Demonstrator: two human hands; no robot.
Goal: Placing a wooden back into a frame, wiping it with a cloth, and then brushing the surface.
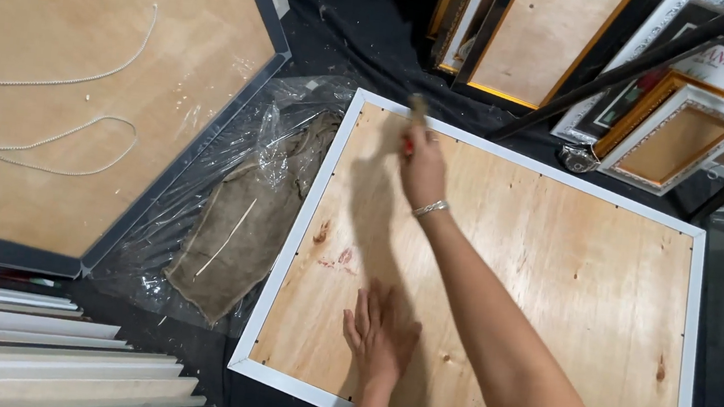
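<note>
While the left hand (380,338) lies flat with its fingers spread and released on the plywood backing (541,274), it presses the board down into the white frame (291,250) that borders it, which likely keeps the panel from shifting. The right hand (423,167) reaches well beyond the left fingertips toward the far rail of the frame, its fingers clenched around a small blurred tool (417,107) that sticks up past the knuckles; what kind of tool it is cannot be told. A bracelet (431,207) sits at that wrist. The tool's head hangs just over the board's far edge, near the frame's corner. Off to the side of the left fingers, crumpled clear plastic (232,173) and a brownish cloth (239,240) lie on the dark floor, apart from the frame. Another large backed frame (80,97) with white cord (82,79) lies further that way.
</note>
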